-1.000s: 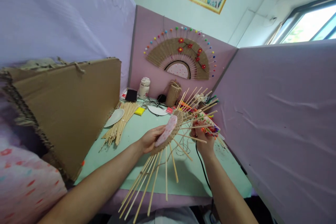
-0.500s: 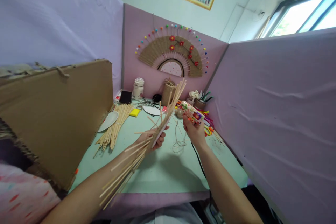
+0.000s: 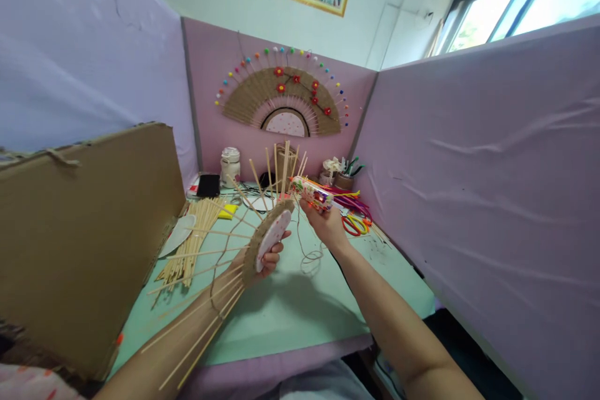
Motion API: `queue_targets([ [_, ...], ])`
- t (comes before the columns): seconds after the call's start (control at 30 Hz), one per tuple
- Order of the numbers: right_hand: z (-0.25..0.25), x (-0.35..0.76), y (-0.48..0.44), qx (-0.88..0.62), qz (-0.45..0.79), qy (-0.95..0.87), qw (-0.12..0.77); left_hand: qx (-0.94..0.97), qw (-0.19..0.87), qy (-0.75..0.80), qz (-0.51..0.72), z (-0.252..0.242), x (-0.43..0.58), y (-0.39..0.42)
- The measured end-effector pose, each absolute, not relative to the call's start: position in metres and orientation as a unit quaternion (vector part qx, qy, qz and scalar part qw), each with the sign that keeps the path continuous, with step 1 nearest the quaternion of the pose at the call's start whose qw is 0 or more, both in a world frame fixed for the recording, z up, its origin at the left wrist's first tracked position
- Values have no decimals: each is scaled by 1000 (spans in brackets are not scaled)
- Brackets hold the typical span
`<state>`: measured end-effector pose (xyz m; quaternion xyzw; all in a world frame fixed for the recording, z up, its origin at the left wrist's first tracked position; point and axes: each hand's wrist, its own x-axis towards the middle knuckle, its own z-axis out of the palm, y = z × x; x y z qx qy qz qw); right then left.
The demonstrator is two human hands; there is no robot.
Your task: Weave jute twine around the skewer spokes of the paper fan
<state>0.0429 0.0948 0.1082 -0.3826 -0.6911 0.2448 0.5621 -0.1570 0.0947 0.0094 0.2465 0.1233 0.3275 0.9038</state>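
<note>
My left hand (image 3: pixel 272 257) grips a half-made fan (image 3: pixel 254 250) by its half-round base, fingers over the white dotted face (image 3: pixel 275 237). Thin wooden sticks radiate from the brown rim, and a strand of twine (image 3: pixel 213 281) crosses several of them. In my right hand (image 3: pixel 328 225) is a flower-patterned glue gun (image 3: pixel 313 192), its tip close to the sticks at the fan's upper end. Whether the tip touches a stick I cannot tell. A dark cord trails from below my right wrist.
A bundle of sticks (image 3: pixel 199 234) and a white oval piece (image 3: pixel 178 236) lie left, beside a cardboard panel (image 3: pixel 89 237). Behind stand a white jar (image 3: pixel 230 165) and a twine-wrapped pot (image 3: pixel 285 159). Coloured pipe cleaners (image 3: pixel 351 203) lie right. A finished fan (image 3: pixel 281 97) hangs on the partition.
The fan has turned from nearly edge-on so its dotted face and spread sticks show. The glue gun is now closer to its upper sticks. The whole view has shifted.
</note>
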Motion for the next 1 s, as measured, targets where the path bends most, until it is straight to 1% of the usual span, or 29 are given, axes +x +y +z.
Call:
queue_targets([
  [0.23,111,39,95,-389,250,-690,556,263,906,130,305,7,-160,104],
  [0.47,112,39,101,-351,258,-697,570,241,896,124,352,14,-155,87],
  [0.77,111,38,103,-364,256,-697,562,234,899,147,339,13,-156,92],
  [1.0,113,38,104,-365,246,-700,562,225,885,173,369,24,-154,78],
])
